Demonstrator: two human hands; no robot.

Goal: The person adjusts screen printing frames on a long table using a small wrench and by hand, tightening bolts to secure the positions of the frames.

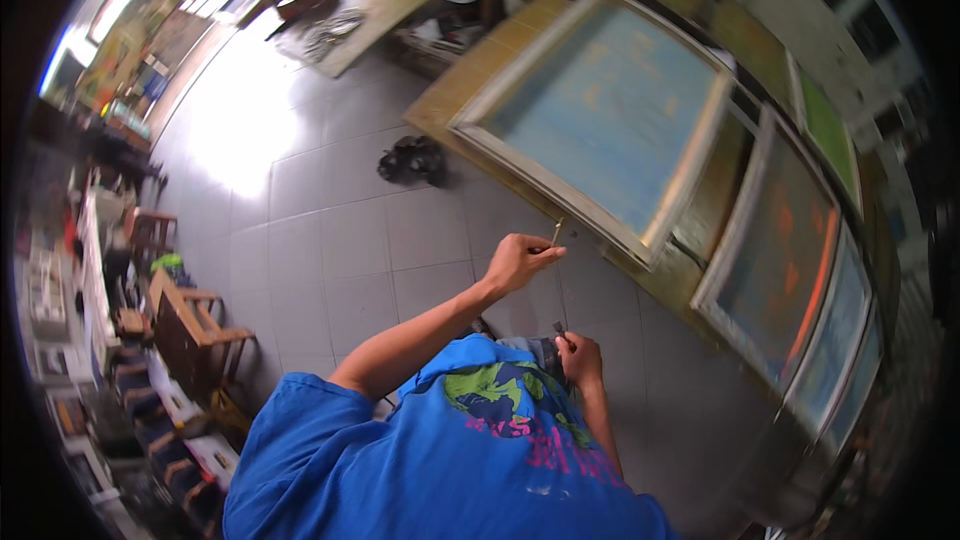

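My left hand (525, 262) is stretched out to the near edge of a long worktable. Its fingers are closed on a small, thin, pale stick-like piece (557, 231) that points up toward the table edge. In front of my waist, my right hand (580, 358) is closed around a small dark tool (560, 330) with a blunt end; its kind is too small to make out. Closest to the left hand on the table lies a framed screen with blue mesh (610, 100), its pale wooden border reaching the table's edge.
More framed screens stand along the table to the right, one with an orange-stained mesh (775, 260). A crumpled black bag-like thing (412, 160) lies on the grey tiled floor (350, 230). At left are a wooden chair (195, 330) and cluttered shelving.
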